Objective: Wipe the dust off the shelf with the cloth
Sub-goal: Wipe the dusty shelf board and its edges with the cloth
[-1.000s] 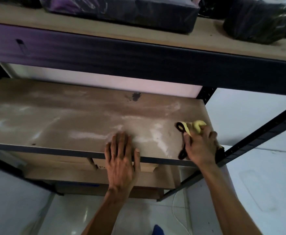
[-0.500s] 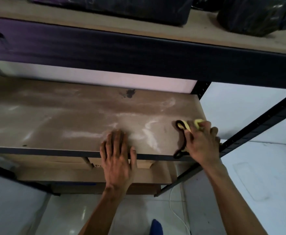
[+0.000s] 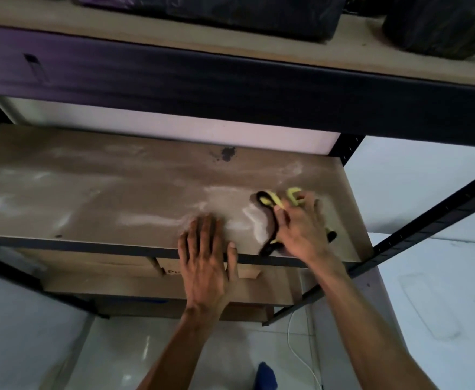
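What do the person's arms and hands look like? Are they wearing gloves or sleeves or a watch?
No gloves, no sleeves and no watch. The left hand and the right hand are both bare, and both forearms are bare as far down as the picture shows. No rings or bracelets show. The right hand looks a bit blurry.

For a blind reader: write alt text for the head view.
The right hand presses a yellow-and-black cloth onto a dusty brown shelf near its right end. The left hand lies flat on the front edge. Dark bags sit above.
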Tool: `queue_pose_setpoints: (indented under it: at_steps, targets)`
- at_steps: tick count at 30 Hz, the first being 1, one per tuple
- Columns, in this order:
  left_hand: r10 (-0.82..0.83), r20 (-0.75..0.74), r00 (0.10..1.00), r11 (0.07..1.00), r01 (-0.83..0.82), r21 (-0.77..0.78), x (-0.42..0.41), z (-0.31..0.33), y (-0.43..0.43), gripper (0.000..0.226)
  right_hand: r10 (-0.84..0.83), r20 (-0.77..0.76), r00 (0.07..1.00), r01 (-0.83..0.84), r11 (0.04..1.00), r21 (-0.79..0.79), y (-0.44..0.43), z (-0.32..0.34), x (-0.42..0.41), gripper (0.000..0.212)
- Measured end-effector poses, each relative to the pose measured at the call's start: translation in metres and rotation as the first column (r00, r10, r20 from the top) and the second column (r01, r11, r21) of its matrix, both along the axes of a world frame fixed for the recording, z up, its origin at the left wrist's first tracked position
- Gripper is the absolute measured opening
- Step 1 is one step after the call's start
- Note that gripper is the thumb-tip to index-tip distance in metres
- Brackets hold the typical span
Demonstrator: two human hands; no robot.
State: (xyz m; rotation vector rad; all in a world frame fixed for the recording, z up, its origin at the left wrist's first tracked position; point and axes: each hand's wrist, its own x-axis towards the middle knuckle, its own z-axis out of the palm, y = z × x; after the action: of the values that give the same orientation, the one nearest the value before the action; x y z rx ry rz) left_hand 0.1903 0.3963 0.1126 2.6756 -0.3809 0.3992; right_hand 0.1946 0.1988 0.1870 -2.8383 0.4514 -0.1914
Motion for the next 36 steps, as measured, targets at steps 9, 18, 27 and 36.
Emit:
queue_pose_setpoints:
  at_steps: [9, 18, 27, 36]
  targets:
    - [0.020, -0.013, 1.000, 1.000, -0.020, -0.001, 0.000, -0.004, -0.005, 0.062, -0.207, -0.112, 0.972, 0.207, 0.978, -0.009, -0.024, -0.018, 0.004, 0.051]
    - [0.028, -0.033, 0.999, 0.999, -0.027, 0.031, 0.002, -0.005, -0.004, 0.063, 0.015, 0.076, 0.997, -0.027, 0.987, 0.156, -0.020, -0.009, 0.031, 0.045]
    - [0.040, 0.000, 0.999, 0.999, -0.040, 0.020, 0.002, -0.001, -0.005, 0.064, -0.369, -0.050, 0.928, 0.371, 0.928, 0.036, -0.122, -0.018, 0.100, 0.039]
    - [0.040, 0.068, 0.997, 0.999, -0.039, -0.015, 0.003, -0.003, -0.005, 0.061, 0.384, 0.036, 0.923, -0.385, 0.923, 0.009, -0.059, -0.042, 0.050, 0.044]
